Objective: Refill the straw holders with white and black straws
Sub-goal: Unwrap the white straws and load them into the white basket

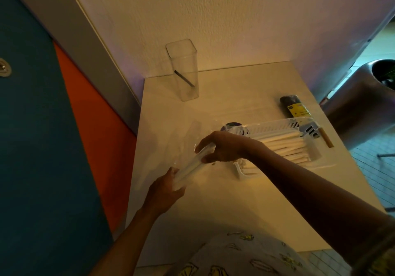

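A small bundle of white straws (189, 167) hangs slanted above the white table (213, 207), held at both ends. My right hand (222, 147) grips its upper end and my left hand (165, 190) holds its lower end. A tilted clear holder around the bundle is faint and hard to make out. Right of my hands a white slotted basket (275, 126) is filled with several white straws (284, 147). A tall clear square straw holder (183, 70) stands at the back by the wall with one black straw (184, 78) leaning inside.
A black wrapped pack with a yellow label (296, 106) lies behind the basket. A tan stick (326, 139) lies at the basket's right end, and a dark round object (230, 125) sits behind my right hand. A dark planter (363, 96) stands beyond the table's right edge.
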